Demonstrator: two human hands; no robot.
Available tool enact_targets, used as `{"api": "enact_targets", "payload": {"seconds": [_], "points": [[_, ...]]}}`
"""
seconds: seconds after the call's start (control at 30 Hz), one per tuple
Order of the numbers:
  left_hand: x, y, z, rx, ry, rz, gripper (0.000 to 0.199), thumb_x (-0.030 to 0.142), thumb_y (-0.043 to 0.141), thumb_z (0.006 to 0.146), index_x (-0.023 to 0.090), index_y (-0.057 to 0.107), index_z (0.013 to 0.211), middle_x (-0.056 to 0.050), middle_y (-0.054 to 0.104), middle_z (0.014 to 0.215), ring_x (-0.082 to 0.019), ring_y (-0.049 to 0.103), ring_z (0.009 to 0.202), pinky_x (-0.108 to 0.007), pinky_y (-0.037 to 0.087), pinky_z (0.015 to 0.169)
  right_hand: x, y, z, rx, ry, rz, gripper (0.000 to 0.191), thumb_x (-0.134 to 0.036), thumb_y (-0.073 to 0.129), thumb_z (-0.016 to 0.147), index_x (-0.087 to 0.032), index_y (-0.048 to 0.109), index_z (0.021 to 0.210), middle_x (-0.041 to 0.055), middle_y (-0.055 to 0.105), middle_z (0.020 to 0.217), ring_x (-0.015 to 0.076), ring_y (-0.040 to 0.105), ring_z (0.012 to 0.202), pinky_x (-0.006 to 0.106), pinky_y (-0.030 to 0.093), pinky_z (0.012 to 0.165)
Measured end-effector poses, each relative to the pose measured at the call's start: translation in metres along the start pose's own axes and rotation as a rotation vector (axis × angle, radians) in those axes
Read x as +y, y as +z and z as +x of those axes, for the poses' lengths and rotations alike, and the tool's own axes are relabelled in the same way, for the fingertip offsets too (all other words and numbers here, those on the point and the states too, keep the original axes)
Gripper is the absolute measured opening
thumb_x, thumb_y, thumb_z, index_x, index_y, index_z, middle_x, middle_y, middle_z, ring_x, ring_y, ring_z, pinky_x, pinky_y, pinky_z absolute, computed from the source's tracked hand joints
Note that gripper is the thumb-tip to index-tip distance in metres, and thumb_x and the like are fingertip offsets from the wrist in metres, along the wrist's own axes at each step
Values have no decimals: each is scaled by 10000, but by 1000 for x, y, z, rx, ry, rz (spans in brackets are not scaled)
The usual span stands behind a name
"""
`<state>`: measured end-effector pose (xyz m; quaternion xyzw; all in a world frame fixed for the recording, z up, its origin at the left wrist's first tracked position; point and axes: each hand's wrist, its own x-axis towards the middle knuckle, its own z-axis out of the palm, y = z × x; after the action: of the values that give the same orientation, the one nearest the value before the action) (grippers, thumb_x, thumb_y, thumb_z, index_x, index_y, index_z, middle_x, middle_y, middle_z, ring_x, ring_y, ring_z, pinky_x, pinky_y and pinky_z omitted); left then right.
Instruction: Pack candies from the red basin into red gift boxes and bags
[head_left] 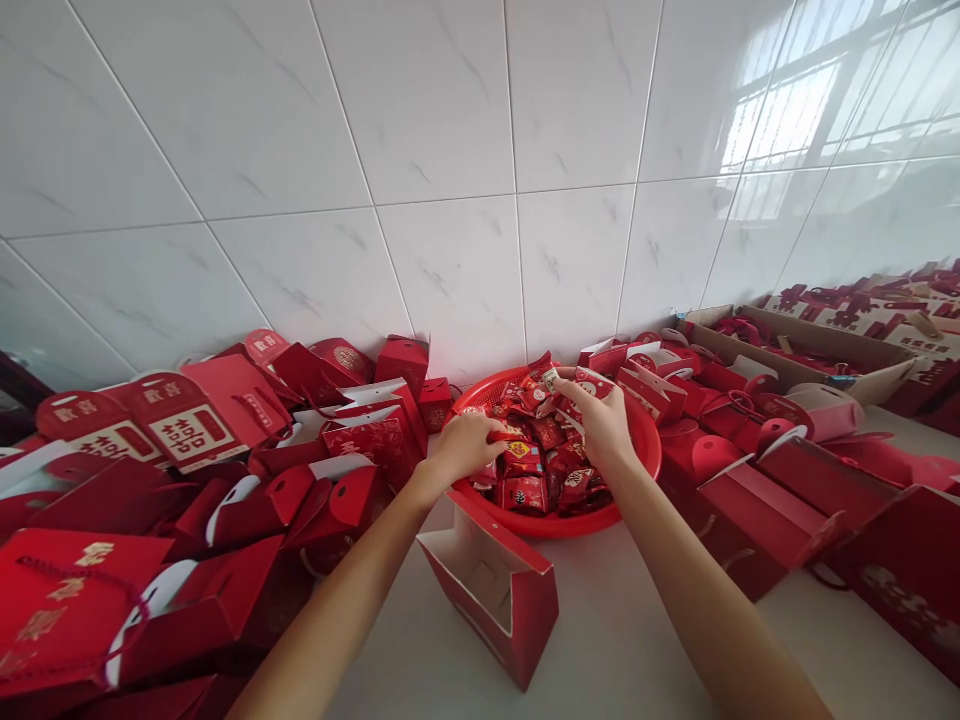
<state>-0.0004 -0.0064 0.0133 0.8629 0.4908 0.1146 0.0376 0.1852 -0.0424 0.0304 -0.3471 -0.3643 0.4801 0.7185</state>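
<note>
On the bench (615, 610), close to me as I look from far off through the head camera, one red box (491, 590) stands with its top open. It sits between my two arms, I think so that both hands can get to it. Its back edge is right by the basket, but I cannot tell if they touch.

Just past it is the round red basket (555, 528), full of small wrapped packets (523, 455). It is in the middle, and I guess that is so nothing needs a long reach. Its low rim lets both hands come in over the side.

My left hand (471, 445) is over the left side of the packets, with its fingers curled down. I cannot tell if it has hold of one. My right hand (598, 412) is at the back right, thumb and fingers bent down to the packets. I cannot tell if it pinches one.

More red boxes crowd the left side (187, 430) and the right side, maybe pushed there to leave a gap for work. Farther off on the right is a brown cardboard tray (877, 385) with red things in it. Behind it all is a shiny white tile wall (450, 130).
</note>
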Motion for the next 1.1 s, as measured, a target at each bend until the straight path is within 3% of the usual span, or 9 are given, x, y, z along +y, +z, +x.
{"api": "enact_targets", "payload": {"seconds": [0.27,0.47,0.7,0.8,0.93,1.0,1.1], "points": [[6,-2,0,32,-175,6,294,322,519,918,187,615,675,-75,698,769,-225,641,726,-312,387,639,0,-1,-1,29,-28,-17,274,-328,794,624,-179,738,848,12,727,690,171,665,544,309,569,574],[6,-3,5,41,-244,24,314,329,445,965,175,636,769,-119,725,903,-261,679,861,-324,424,707,-1,-1,1,86,-62,35,240,-301,780,624,-181,745,828,-4,711,656,150,636,512,283,548,532],[6,9,27,-6,-225,-28,148,198,550,859,176,656,758,-118,745,885,-267,688,898,-316,448,759,-3,0,-2,46,-34,45,292,-309,843,581,-170,758,823,15,737,696,167,670,576,308,581,609],[4,14,33,28,-219,-106,99,166,609,785,178,625,689,-84,717,790,-237,665,810,-298,430,713,-2,-1,-1,-3,-12,43,322,-313,871,568,-171,762,836,18,748,737,173,688,603,312,587,630],[-6,11,29,115,-190,-286,173,223,624,756,175,578,596,-13,620,630,-184,591,674,-280,400,654,2,-4,1,-28,-32,39,305,-318,876,594,-182,760,840,18,757,759,180,713,663,309,593,679],[-11,6,23,173,-165,-401,182,315,622,777,163,634,680,-12,643,671,-185,598,692,-282,425,672,3,-5,3,-34,-29,49,288,-323,874,606,-185,756,830,19,759,756,179,716,685,309,595,712],[-15,-4,11,251,-113,-563,358,468,621,802,137,696,915,-55,723,848,-220,651,811,-314,490,759,2,-5,2,-29,28,62,307,-318,896,582,-198,741,819,12,758,756,190,722,725,315,597,729]]}}
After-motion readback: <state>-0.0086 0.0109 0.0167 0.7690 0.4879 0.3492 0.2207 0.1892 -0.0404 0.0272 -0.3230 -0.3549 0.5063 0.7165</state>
